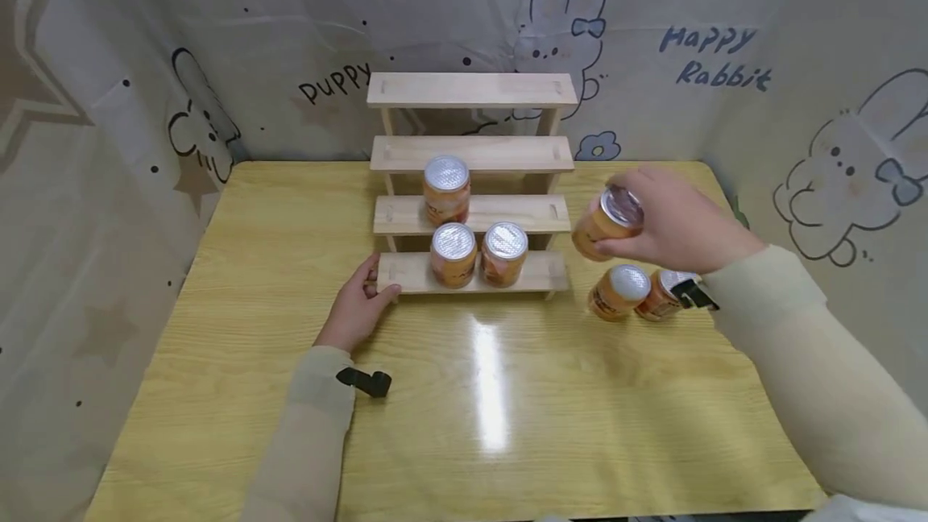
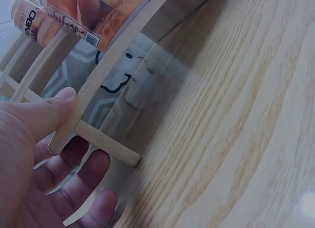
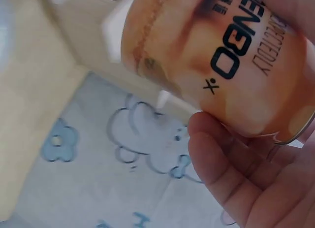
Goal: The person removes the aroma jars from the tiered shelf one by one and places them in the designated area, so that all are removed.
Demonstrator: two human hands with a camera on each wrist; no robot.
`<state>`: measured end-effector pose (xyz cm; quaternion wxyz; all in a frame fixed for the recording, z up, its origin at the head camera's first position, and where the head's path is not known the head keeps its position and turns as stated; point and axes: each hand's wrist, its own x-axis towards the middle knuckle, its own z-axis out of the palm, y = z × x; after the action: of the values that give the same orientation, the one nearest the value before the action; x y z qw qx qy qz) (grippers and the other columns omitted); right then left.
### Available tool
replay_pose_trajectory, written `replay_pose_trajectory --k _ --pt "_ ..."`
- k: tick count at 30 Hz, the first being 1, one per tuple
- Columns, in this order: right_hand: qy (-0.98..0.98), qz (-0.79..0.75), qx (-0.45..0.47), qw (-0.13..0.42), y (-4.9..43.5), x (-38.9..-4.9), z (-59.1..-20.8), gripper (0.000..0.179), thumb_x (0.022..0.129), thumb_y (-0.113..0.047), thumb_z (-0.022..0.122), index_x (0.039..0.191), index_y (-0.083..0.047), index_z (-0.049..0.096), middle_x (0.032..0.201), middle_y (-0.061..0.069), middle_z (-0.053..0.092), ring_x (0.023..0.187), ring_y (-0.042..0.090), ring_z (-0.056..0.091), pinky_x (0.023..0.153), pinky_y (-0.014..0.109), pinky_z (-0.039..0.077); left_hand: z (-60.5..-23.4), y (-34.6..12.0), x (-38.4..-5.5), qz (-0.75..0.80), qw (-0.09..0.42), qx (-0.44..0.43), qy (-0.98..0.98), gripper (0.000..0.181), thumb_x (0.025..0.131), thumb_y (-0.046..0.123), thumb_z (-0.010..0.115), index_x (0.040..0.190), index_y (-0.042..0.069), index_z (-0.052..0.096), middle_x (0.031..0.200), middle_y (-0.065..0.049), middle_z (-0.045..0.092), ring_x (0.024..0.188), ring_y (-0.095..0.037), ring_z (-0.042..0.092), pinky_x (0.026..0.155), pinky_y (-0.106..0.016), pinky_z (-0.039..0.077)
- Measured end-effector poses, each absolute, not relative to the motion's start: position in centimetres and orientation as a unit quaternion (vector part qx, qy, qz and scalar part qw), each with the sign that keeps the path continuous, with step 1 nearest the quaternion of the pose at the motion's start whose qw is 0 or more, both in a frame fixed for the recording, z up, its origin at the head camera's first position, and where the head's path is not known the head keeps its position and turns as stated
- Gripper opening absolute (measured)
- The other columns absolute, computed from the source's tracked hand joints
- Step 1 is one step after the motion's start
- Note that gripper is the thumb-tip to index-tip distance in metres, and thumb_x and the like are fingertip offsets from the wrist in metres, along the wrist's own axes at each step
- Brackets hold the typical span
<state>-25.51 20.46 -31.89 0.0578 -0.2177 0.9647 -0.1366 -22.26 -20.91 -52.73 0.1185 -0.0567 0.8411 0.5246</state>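
Observation:
A tiered wooden display rack (image 1: 471, 153) stands at the back of the table. My left hand (image 1: 360, 304) grips the left end of its lowest shelf, thumb on top and fingers below, as the left wrist view shows. To the right of the rack, my right hand (image 1: 670, 220) holds an orange-labelled can (image 1: 605, 228) by its side, tilted and above the table. In the right wrist view, dark lettering shows on this can (image 3: 216, 65). Two similar silver-topped cans (image 1: 453, 256) (image 1: 504, 256) sit on the lowest shelf, and another can (image 1: 446, 192) stands one shelf higher.
Beneath my right hand and wrist, two more cans stand side by side on the wooden table (image 1: 435, 425), a left one (image 1: 616, 294) and a partly covered right one (image 1: 658, 296). Printed cloth (image 1: 449, 14) hangs behind and at both sides.

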Motion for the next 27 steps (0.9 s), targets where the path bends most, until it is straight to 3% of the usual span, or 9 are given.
replay_pose_trajectory --k 13,20,27 --pt "0.963 -0.138 -0.219 0.08 24.2 -18.7 -38.7 0.069 0.077 -0.042 0.088 0.126 -0.005 0.057 0.11 0.012 0.059 0.094 0.026 0.062 0.076 0.045 0.055 -53.4 -20.6 -21.9 0.53 0.115 -0.048 0.839 0.079 0.1 0.029 0.067 0.162 0.011 0.021 0.136 -0.013 0.05 0.108 -0.024 0.056 0.086 -0.034 0.047" --pt "0.96 -0.16 -0.215 0.081 24.7 -17.3 -41.6 0.063 0.076 -0.04 0.089 0.122 -0.011 0.058 0.108 0.011 0.058 0.091 0.024 0.063 0.073 0.044 0.055 -53.1 -20.7 -21.8 0.528 0.107 -0.048 0.841 0.079 0.099 0.029 0.067 0.161 0.01 0.022 0.136 -0.013 0.049 0.108 -0.025 0.055 0.086 -0.035 0.046" --pt "0.962 -0.14 -0.222 0.073 25.1 -17.0 -44.7 0.071 0.075 -0.037 0.09 0.13 -0.005 0.058 0.116 0.018 0.058 0.103 0.033 0.063 0.084 0.053 0.054 -52.8 -20.9 -21.9 0.525 0.112 -0.047 0.842 0.079 0.1 0.029 0.067 0.162 0.011 0.022 0.137 -0.013 0.049 0.108 -0.024 0.055 0.086 -0.035 0.047"
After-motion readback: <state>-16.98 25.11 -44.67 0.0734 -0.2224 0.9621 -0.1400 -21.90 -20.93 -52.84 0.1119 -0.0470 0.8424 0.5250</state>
